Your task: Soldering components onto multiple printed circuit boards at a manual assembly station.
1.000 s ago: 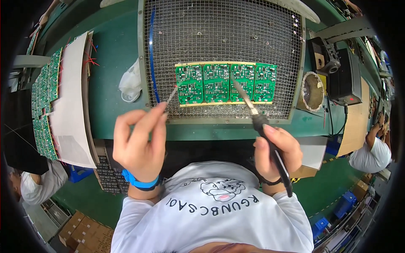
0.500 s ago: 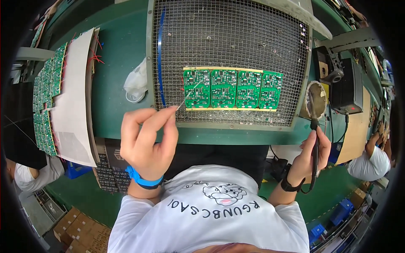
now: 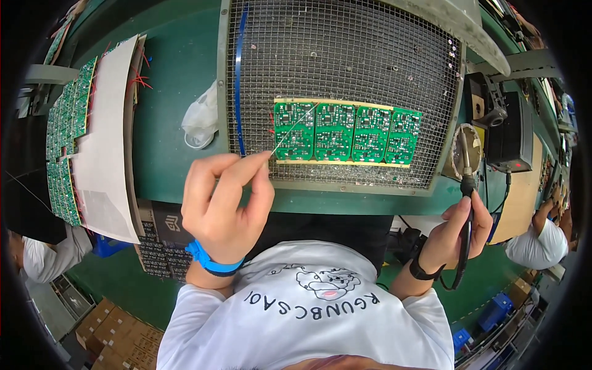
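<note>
My left hand (image 3: 225,206) pinches a thin, silvery solder wire (image 3: 295,129) between thumb and forefinger. The wire slants up and right over the leftmost section of a green circuit board panel (image 3: 335,131); whether it touches the board, I cannot tell. The panel has several sections in a row and pale strips along its long edges. In my right hand (image 3: 457,231) is a soldering iron (image 3: 467,184), its dark cable trailing down past the wrist. The iron's metal end reaches into a round, crusted dish (image 3: 457,161) right of the panel.
Under the panel lies a framed wire mesh (image 3: 345,68) with a blue strip (image 3: 238,80). A crumpled plastic bag (image 3: 200,117) sits left of it. Farther left, more circuit boards (image 3: 60,191) rest by white cardboard (image 3: 102,154). A black box (image 3: 513,132) stands at right.
My left hand has moved slightly right and up; the wire's far end now lies near the top of the first section. The whole mesh has shifted slightly right in view. The iron remains at the dish.
</note>
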Motion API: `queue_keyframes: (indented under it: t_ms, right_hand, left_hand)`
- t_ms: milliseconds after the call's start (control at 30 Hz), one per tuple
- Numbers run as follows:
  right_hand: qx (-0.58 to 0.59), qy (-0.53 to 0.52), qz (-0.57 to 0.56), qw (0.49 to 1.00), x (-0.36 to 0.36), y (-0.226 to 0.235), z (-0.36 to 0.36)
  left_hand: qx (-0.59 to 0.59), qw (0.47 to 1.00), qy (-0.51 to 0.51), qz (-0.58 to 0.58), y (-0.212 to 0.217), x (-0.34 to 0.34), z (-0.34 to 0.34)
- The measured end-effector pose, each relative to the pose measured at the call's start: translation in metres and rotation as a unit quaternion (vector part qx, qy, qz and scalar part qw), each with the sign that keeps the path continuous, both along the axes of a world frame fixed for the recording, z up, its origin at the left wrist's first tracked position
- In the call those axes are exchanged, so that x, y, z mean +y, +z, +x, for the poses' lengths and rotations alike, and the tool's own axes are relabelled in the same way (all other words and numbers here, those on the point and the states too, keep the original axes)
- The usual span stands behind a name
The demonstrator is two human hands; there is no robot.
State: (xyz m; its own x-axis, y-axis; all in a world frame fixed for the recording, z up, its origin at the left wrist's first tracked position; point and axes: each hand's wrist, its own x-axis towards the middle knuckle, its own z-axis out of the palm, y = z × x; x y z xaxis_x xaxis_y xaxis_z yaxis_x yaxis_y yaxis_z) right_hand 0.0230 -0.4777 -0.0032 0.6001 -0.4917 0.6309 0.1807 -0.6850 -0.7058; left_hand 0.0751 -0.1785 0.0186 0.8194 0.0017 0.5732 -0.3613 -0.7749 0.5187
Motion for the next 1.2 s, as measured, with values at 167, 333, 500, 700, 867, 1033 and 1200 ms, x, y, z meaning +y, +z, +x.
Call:
queue_keyframes:
  t_ms: [167,333,500,700,867,1033,1200]
  right_hand:
    - [-0.006,0.02,0.005,1.0,0.002,0.0,0.002]
    - [-0.021,0.042,0.011,0.999,0.003,0.002,0.002]
    - [-0.015,0.032,0.001,0.999,0.003,0.003,0.0]
    - [-0.024,0.029,-0.002,0.999,0.003,0.003,0.001]
    - [-0.025,0.052,0.01,0.998,0.007,0.003,0.0]
    - [-0.042,0.069,0.015,0.997,0.013,0.004,0.0]
    - [-0.037,0.085,0.024,0.995,0.023,0.008,0.001]
  left_hand:
    - [0.011,1.0,-0.019,-0.001,0.001,0.002,-0.007]
    - [0.021,0.997,-0.08,-0.002,-0.001,-0.002,-0.01]
    - [0.016,0.993,-0.113,-0.008,-0.002,-0.003,-0.012]
    - [0.029,0.996,-0.084,0.009,0.0,0.006,-0.013]
    - [0.032,0.999,-0.031,0.006,0.002,0.018,-0.015]
    - [0.025,1.0,0.008,-0.013,0.0,0.027,-0.014]
    - [0.03,0.999,0.015,-0.014,0.004,0.028,-0.012]
